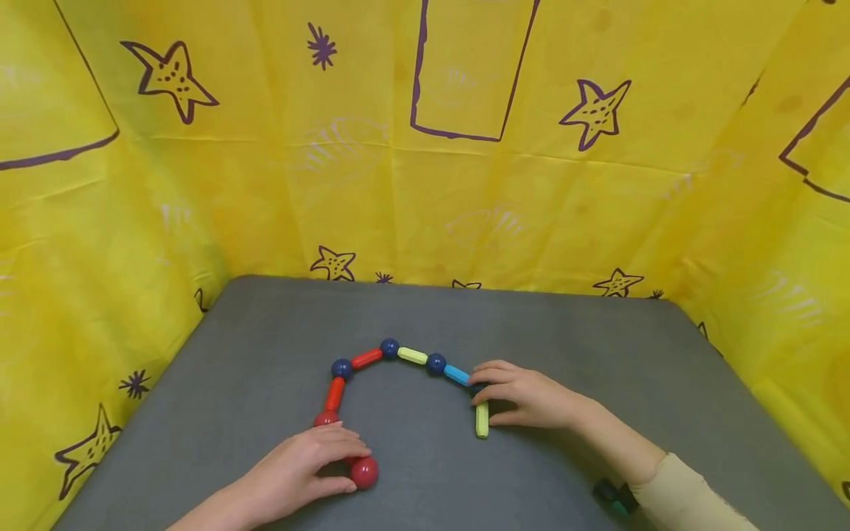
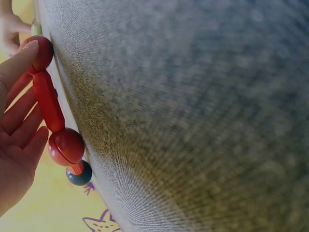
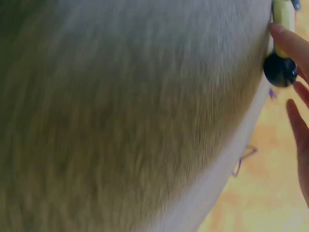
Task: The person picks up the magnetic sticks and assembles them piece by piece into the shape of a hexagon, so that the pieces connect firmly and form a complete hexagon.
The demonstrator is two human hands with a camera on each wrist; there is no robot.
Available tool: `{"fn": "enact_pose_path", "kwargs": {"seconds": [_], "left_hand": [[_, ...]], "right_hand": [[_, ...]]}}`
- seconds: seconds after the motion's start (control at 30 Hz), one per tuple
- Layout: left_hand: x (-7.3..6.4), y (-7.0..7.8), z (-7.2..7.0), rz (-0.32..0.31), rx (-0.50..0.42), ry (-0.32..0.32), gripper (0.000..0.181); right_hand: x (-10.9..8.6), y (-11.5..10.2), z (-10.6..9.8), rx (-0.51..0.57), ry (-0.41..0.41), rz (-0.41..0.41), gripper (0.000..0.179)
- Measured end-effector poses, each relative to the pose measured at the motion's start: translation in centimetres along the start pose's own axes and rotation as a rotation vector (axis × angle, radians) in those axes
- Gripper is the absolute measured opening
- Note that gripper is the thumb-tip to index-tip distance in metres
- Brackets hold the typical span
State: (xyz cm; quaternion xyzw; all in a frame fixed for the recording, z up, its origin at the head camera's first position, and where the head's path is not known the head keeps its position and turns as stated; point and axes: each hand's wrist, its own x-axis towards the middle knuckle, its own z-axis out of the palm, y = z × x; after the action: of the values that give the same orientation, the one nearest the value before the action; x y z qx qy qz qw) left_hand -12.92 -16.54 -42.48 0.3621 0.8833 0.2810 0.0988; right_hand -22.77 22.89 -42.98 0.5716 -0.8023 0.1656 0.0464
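Note:
A curved chain of magnetic sticks and balls lies on the grey table. At its near left end my left hand [image 1: 302, 468] pinches a red ball [image 1: 364, 473] between thumb and fingers. In the left wrist view, a red stick [image 2: 48, 101] joins that ball to another red ball [image 2: 66, 146]. On the chain's right end, my right hand [image 1: 531, 397] curls over a dark blue ball [image 3: 280, 69], mostly hidden in the head view. The right thumb touches the yellow-green stick [image 1: 482, 420] that points toward me from that ball. A blue stick [image 1: 457, 375] runs under the right fingertips.
The chain's far part has dark blue balls [image 1: 389, 348], red sticks [image 1: 367, 359] and a pale yellow stick [image 1: 412, 356]. A small dark and green object [image 1: 614, 498] lies by the right sleeve [image 1: 690, 494]. Yellow patterned cloth [image 1: 372, 184] surrounds the table [image 1: 279, 317].

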Motion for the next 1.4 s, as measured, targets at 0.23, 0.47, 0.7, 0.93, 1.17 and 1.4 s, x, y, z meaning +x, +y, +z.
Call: {"fn": "enact_pose_path", "kwargs": {"seconds": [0.23,0.47,0.7,0.93,1.17,1.4], "left_hand": [[-0.1,0.0,0.3,-0.004,0.015,0.029,0.038],[0.0,0.3,0.5,0.016,0.046,0.062,0.037],[0.3,0.7,0.6,-0.006,0.080,0.068,0.034],[0.6,0.9,1.0,0.036,0.125,0.130,0.030],[1.1,1.0,1.4,0.087,0.165,0.187,0.027],[1.6,1.4,0.8,0.040,0.141,0.170,0.034]], "right_hand": [[2.5,-1.4,1.6,-0.039,0.079,-0.060,0.021],[4.3,-3.1,2.8,-0.050,0.096,-0.091,0.018],[6.0,-4.9,3.8,-0.041,0.077,-0.077,0.021],[7.4,-6.3,4.4,-0.072,0.078,-0.052,0.022],[7.8,-6.8,4.7,-0.090,0.081,-0.032,0.022],[7.7,-6.6,4.3,-0.018,0.079,-0.009,0.023]]}}
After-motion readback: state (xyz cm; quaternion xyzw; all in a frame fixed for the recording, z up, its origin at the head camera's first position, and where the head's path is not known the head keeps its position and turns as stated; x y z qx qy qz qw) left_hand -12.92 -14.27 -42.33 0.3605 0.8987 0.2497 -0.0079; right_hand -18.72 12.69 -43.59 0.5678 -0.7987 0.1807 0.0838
